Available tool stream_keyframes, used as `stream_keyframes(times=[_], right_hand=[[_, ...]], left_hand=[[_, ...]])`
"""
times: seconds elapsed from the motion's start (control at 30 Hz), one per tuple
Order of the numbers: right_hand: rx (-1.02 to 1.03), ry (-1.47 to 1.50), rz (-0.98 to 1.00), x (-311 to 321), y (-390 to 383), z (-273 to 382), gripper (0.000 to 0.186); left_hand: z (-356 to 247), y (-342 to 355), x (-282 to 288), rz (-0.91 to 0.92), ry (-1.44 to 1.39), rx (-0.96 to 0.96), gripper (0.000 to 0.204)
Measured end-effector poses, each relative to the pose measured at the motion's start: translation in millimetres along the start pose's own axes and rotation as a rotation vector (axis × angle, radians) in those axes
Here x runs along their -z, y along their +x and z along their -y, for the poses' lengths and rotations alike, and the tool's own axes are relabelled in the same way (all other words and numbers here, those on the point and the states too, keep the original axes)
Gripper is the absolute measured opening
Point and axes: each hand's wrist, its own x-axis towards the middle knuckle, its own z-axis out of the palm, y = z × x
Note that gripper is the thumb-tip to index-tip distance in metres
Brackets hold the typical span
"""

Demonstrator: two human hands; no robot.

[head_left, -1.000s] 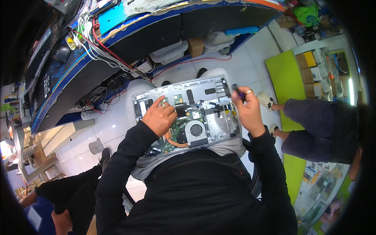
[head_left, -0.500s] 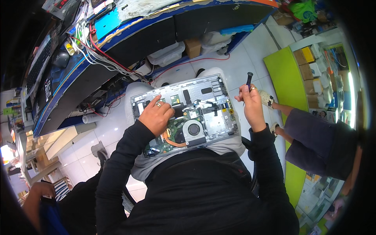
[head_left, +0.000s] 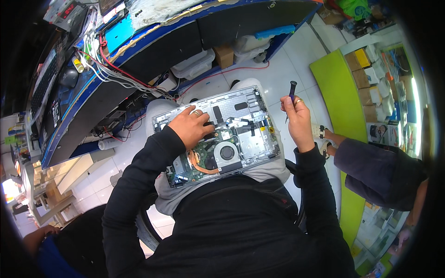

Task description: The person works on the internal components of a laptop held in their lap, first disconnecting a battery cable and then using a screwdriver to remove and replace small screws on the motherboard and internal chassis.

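An opened laptop base [head_left: 257, 142] rests across my lap, its inner parts showing. Among them are a round cooling fan [head_left: 227, 153], a copper heat pipe [head_left: 202, 167] and a green circuit board [head_left: 178, 179]. My left hand [head_left: 190, 128] lies over the upper left part of the laptop, fingers apart and bent down toward the board; nothing shows in its grasp, and some fingertips are hard to see. Off the laptop's right side, my right hand [head_left: 297, 121] is raised with a dark-handled screwdriver [head_left: 292, 89] in its fingers. The handle points up, and the thin shaft slants down below the fingers.
Ahead stands a blue-edged workbench [head_left: 185, 28] with cables [head_left: 121, 77] hanging off it and plastic tubs [head_left: 193, 66] underneath. A green-sided display case [head_left: 331, 95] stands at right. Another person's legs [head_left: 366, 167] are close on the right; a further person [head_left: 79, 241] is at lower left.
My left hand has shifted slightly, its fingers reaching more to the right over the board. My right hand still holds the screwdriver, now turned a little. The view has moved slightly.
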Motion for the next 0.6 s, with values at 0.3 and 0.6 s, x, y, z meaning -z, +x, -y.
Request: stream_keyframes(times=[0.3, 0.6], right_hand=[[0.51, -0.62, 0.208, -30.4, -22.3, 32.5, 0.015], [0.625, -0.611, 0.503, -77.0, -38.3, 40.3, 0.018]], left_hand=[[2.8, 0.8, 1.9, 0.016, -0.069, 0.078, 0.027], [-11.9, -27.2, -1.6, -0.34, -0.299, 0.578, 0.047]])
